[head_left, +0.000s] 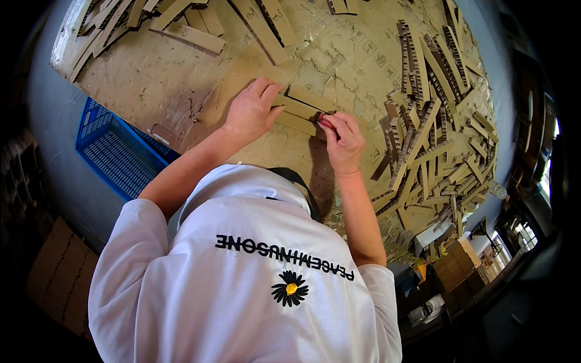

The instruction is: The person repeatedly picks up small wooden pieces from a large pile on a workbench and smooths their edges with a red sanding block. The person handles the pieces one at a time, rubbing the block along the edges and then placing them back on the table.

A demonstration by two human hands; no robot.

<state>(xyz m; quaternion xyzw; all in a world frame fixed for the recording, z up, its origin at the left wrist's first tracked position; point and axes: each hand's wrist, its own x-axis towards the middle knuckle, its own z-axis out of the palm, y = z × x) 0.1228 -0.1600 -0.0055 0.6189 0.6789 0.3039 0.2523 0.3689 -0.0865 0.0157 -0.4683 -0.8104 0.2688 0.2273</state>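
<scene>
Flat corrugated cardboard strips lie side by side on the worn table in front of me. My left hand is at their left end, with thumb and fingers closed on the edge of the strips. A small red-handled tool is gripped in my right hand. Its dark tip touches the strips toward their right end. The fingers hide most of this tool, so I cannot make out its exact kind. Another strip lies just beyond, with a dark gap beside it.
A large heap of narrow cardboard pieces covers the table's right side. More long strips lie at the far left and far middle. Below the table's left edge stands a blue plastic crate. Cardboard boxes stand at the lower right.
</scene>
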